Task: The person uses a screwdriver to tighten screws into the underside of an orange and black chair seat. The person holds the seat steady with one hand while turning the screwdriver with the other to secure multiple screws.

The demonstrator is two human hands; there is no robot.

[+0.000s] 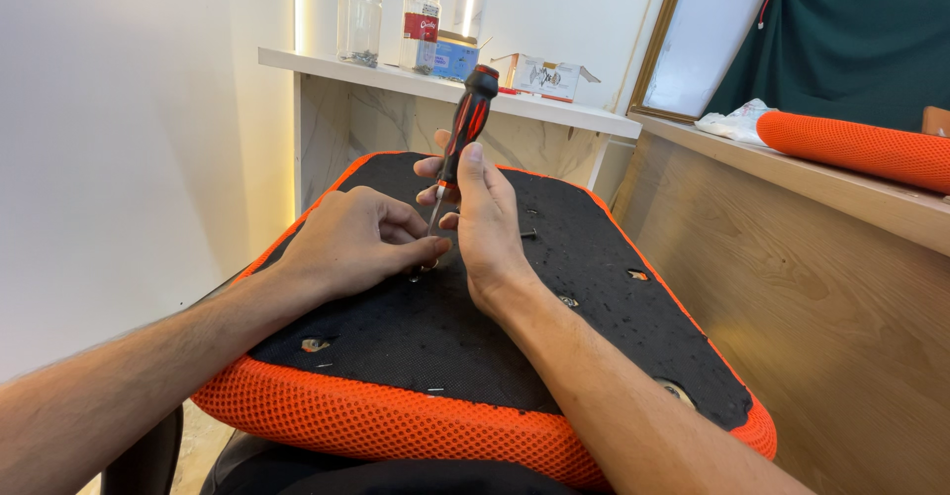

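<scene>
My right hand [487,220] is closed round the handle of a red-and-black screwdriver [465,127]; tool near upright, handle tilted slightly away from me, shaft running down to the black fabric underside of the seat cushion [554,317]; my left hand [354,240] is curled, fingertips pinched at the shaft tip where it meets the fabric; whatever it pinches is too small to tell.

Cushion lies upside down in front of me, orange mesh rim [376,418] all round; several small holes in the black fabric, one near the front left [315,344], one at the right edge [638,275]; a loose dark screw [527,234] lies on the fabric just right of my right hand.

Room: white wall close on the left; wooden table side [821,307] tight against the cushion's right edge; open fabric ahead of and behind the hands.

White shelf [435,86] beyond the cushion: clear glass jar [358,22] at left, second jar with a red-and-white label [421,33] beside it, blue box [456,58] next, white carton with red trim [546,76] further right. On the table, an orange mesh roll [856,148] and a white cloth [734,122]; dark green fabric [841,45] behind.
</scene>
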